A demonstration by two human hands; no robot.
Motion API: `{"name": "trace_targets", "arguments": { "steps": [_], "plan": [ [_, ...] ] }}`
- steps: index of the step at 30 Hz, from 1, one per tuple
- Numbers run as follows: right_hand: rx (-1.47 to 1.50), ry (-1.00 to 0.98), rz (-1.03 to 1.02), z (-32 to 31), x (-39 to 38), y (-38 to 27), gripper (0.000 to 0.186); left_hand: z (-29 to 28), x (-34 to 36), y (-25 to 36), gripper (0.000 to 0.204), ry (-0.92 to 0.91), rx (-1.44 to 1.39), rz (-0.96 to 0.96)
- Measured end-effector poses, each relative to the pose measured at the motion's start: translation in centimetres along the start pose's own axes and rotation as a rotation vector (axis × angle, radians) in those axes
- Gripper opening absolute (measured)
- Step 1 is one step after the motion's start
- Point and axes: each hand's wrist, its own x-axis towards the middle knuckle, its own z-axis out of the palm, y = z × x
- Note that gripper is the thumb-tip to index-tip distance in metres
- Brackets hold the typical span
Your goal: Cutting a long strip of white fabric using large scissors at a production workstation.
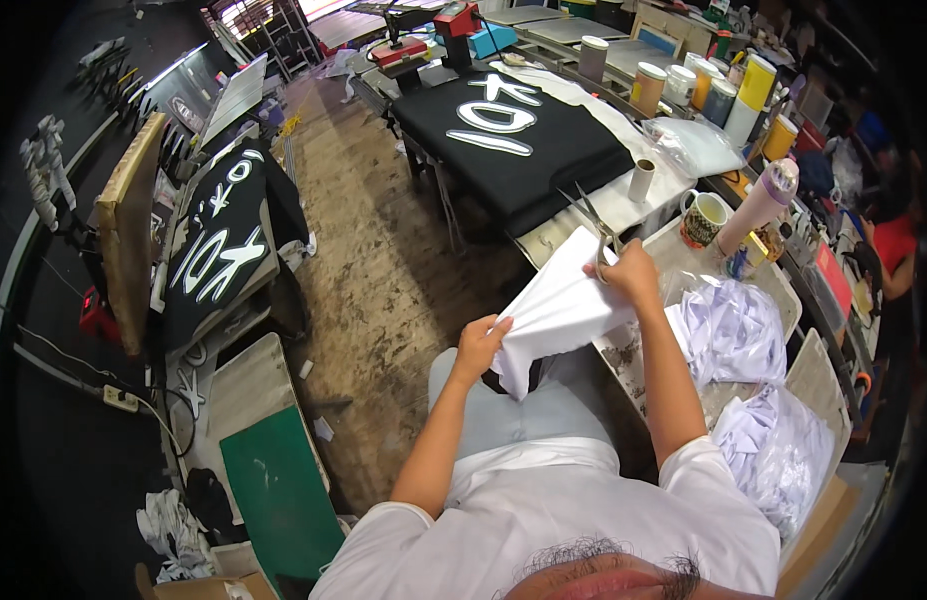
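Note:
A piece of white cloth (566, 305) is stretched between my two hands above my lap. My left hand (477, 350) pinches its left edge, fingers closed. In my right hand (631, 273) is a pair of scissors (595, 215), its blades spread apart and pointing away from me. The fingers of that hand also lie against the cloth's right edge; whether they grip it I cannot tell. Just beyond the blades lies black printed fabric (513, 150) with white lettering on a flat board.
At my right, bags of white cloth (733, 330) rest on pale boards beside a patterned mug (702, 218), a cardboard tube (641, 180) and a pink bottle (758, 205). Paint jars (647, 88) line the bench behind. Leftward are more printed black fabric (215, 235) and a green board (283, 495).

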Motion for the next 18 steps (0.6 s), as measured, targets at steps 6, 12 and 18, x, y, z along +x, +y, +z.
{"name": "trace_targets", "arguments": {
  "steps": [6, 12, 18],
  "plan": [
    [-0.046, 0.030, -0.017, -0.4, -2.7, -2.1, 0.085, -1.8, -2.4, -2.3, 0.040, 0.044, -0.046, -0.076],
    [-0.054, -0.061, -0.038, 0.4, -3.1, -2.7, 0.072, -3.0, -4.7, -2.5, 0.040, 0.037, -0.064, -0.106],
    [-0.136, -0.035, 0.001, -0.8, -0.3, -1.5, 0.073, -0.1, -2.5, 0.8, 0.037, -0.021, 0.038, 0.049]
  ]
}}
